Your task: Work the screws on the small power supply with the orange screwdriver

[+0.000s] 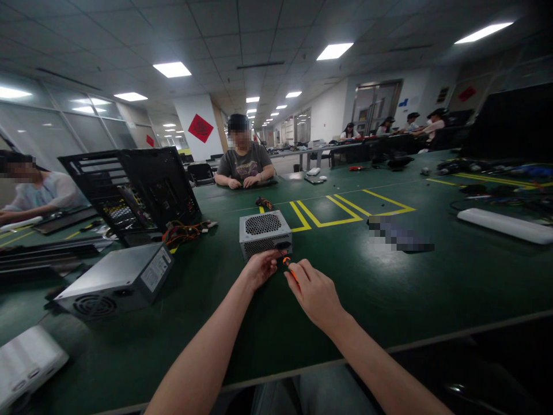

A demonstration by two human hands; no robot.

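Screwdriver [288,265], orange-handled, pinched in the closed fingers of the right hand [315,294], tip aimed ahead at the near face of a small silver power supply [264,230]. Stands on the green table [389,288], right at the fingertips, mesh grille on top. Left hand [259,270] bent against its lower near edge; clamping or only pressing, cannot tell. Looks like screw work on that face, mid-step; calls for a squarely seated tip and a box kept from sliding. Left of the fingers, a larger grey power supply [116,279], closed. Beyond that, an open black computer case [142,184], coloured wires [184,232] spilling out.
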